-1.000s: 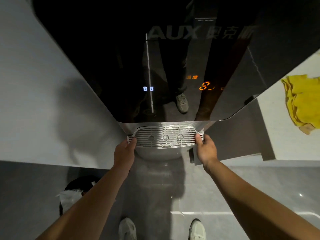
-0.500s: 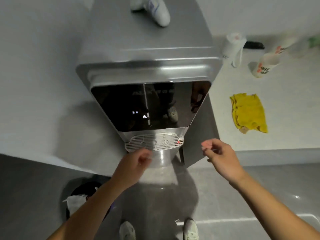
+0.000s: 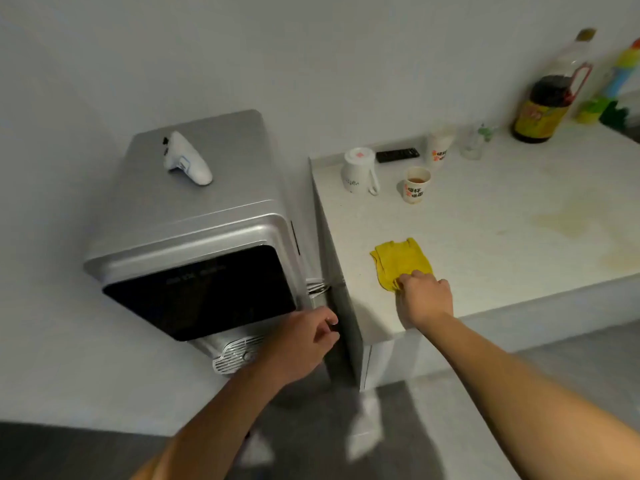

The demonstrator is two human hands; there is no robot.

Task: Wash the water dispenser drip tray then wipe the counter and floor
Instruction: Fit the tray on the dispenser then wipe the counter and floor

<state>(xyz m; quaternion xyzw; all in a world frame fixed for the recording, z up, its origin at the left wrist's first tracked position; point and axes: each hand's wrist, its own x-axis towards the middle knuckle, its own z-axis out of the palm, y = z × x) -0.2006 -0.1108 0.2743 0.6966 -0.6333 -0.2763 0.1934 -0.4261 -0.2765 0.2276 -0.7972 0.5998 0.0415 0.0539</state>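
Head view
Hands: two, both bare, forearms reaching in from below.
Left hand (image 3: 304,344): hovers in front of the dispenser's lower right corner, fingers curled loosely together, nothing in them as far as shows.
Right hand (image 3: 424,297): on the counter, fingertips pinched on the near edge of the cloth.
Cloth (image 3: 401,263): one, yellow, crumpled, lying near the counter's front edge.
Dispenser (image 3: 194,244): one, silver with a black glass front, standing against the wall just left of the counter.
Tray (image 3: 232,355): one white slotted grille, seated under the black panel; its right part is hidden behind the left hand.
Controller (image 3: 187,159): one, white, lying on top of the dispenser.
Counter (image 3: 502,237): one pale top with a yellowish stain toward the right.
Mug (image 3: 356,171): one, white, upside down at the back left corner.
Paper cups (image 3: 415,185): two, one holding brown liquid, the other behind it by the wall.
Remote (image 3: 397,154): one, black, against the wall.
Bottle (image 3: 550,98): one large bottle, dark liquid, at the back right; blurred coloured things beside it cannot be counted.
Shoes (image 3: 363,427): two, white, blurred, on the grey floor.
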